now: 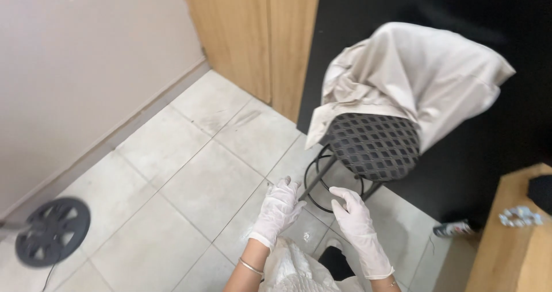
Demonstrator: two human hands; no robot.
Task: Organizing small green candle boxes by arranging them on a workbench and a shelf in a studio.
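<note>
- Left hand (280, 208) in a white glove, fingers spread loose, grasping nothing; thin bangle (251, 267) at the wrist.
- Right hand (355, 218) gloved too, fingers relaxed and parted, empty, raised just beside the left at 3 o'clock.
- Stool (374, 145) with a dark quilted seat at 1 o'clock from both hands, near but apart; its metal foot ring just behind the fingertips, touching or not cannot be told.
- Beige cloth (402, 73) draped over the stool's back, hanging down both sides.
- White crinkled bag (293, 269) at 6 o'clock beneath the wrists, cut off by the bottom edge; dark shoe tip beside it only partly seen.
- Black wheel-shaped disc (53, 230) at 9 o'clock, blurred, kind hard to make out.
- Small can (454, 229) lying at 3 o'clock by a wooden counter (506, 234); shiny object on the counter too blurred to name.
- Pale tiled floor (190, 171), scuffed; cream wall at 10 o'clock, wooden panel (259, 33) at 12, black wall behind the stool.
</note>
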